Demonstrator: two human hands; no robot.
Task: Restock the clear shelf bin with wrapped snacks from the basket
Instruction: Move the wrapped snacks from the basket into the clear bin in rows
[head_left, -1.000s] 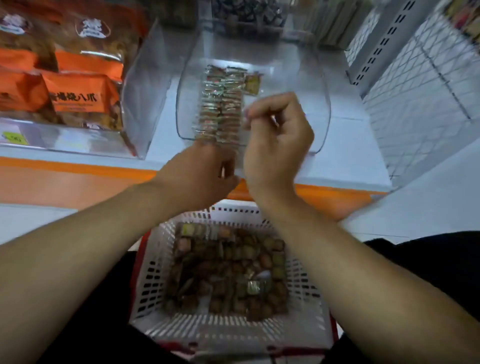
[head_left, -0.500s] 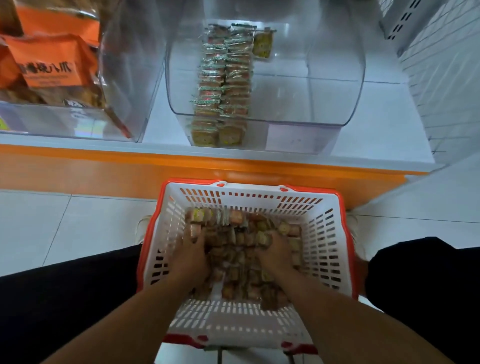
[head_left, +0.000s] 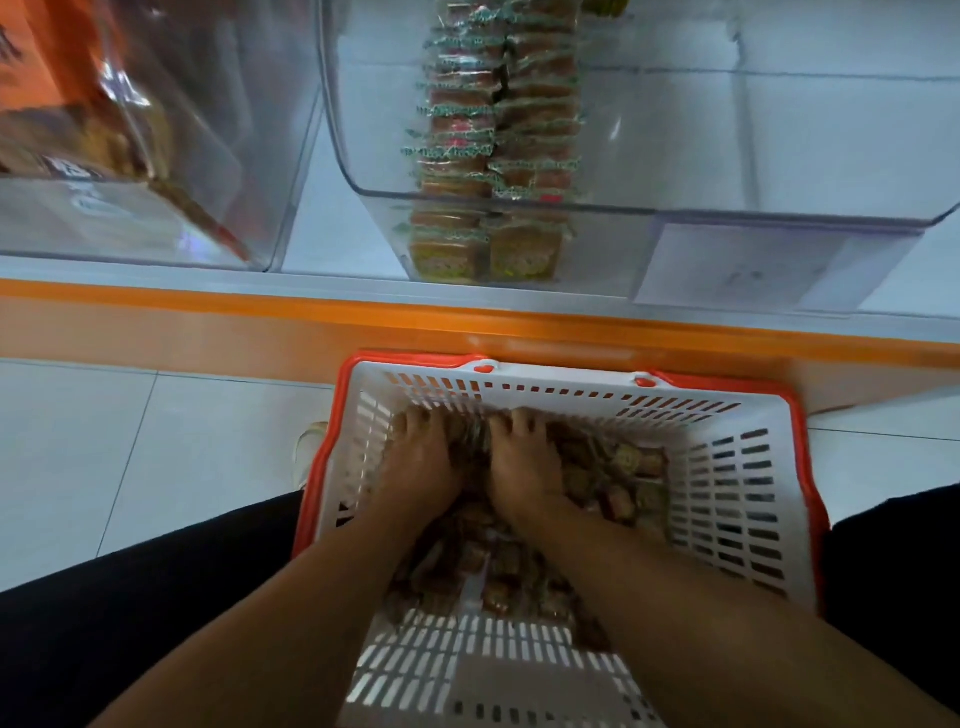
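A white slotted basket (head_left: 737, 467) with an orange rim stands on the floor between my knees, holding a pile of small wrapped snacks (head_left: 623, 478). My left hand (head_left: 415, 467) and my right hand (head_left: 524, 473) lie side by side on the far part of the pile. Their fingers curl down over a clump of snacks between them. Above, the clear shelf bin (head_left: 753, 156) holds two neat rows of the same wrapped snacks (head_left: 493, 130) on its left side; its right side is bare.
A second clear bin (head_left: 218, 156) with orange packets stands left of it on the white shelf. The shelf's orange front edge (head_left: 208, 322) runs just beyond the basket. Pale floor tiles (head_left: 130, 441) lie to the left, and my dark-trousered legs flank the basket.
Both hands dropped from the shelf bin into the basket and have slid forward to the pile's far side. The view has tilted down and moved closer.
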